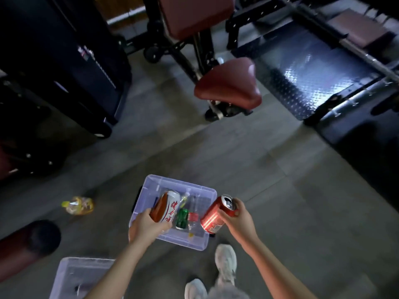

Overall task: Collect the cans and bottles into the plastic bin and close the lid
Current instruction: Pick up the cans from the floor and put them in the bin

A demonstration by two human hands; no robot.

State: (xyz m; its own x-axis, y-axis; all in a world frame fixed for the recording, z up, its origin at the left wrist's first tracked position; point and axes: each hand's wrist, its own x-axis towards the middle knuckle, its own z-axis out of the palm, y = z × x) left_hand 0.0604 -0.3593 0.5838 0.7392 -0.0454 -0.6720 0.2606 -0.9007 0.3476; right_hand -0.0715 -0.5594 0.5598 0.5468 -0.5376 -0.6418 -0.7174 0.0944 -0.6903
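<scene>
Both hands are loaded and both are over the plastic bin (151, 182), which sits open on the floor just ahead of the person's white shoes (225, 262). The left hand (146, 228) has its grip clamped round the base of a white and orange can (166, 207), tilted with its top pointing away over the bin's inside, so by the look of it that one is about to go in. The right hand (239, 219) is wrapped round the top end of a red can (216, 215), fingers near the opened tab, the can slanting down and in across the bin's right rim. I'd say each can is held by one end so the free end can lead into the bin.

Already lying in the bin: a green can (182, 219) and a clear bottle with a red cap (192, 221), side by side between the two hands. Both forearms reach forward and down, elbows wide, wrists bent in toward each other.

Plenty left to do, mind. A yellow bottle (78, 205) lies on the floor well to the left of the bin, untouched. The clear plastic piece (73, 275) at bottom left, beside the left forearm, is probably the lid, though I can't be sure; either way nothing covers the bin yet
</scene>
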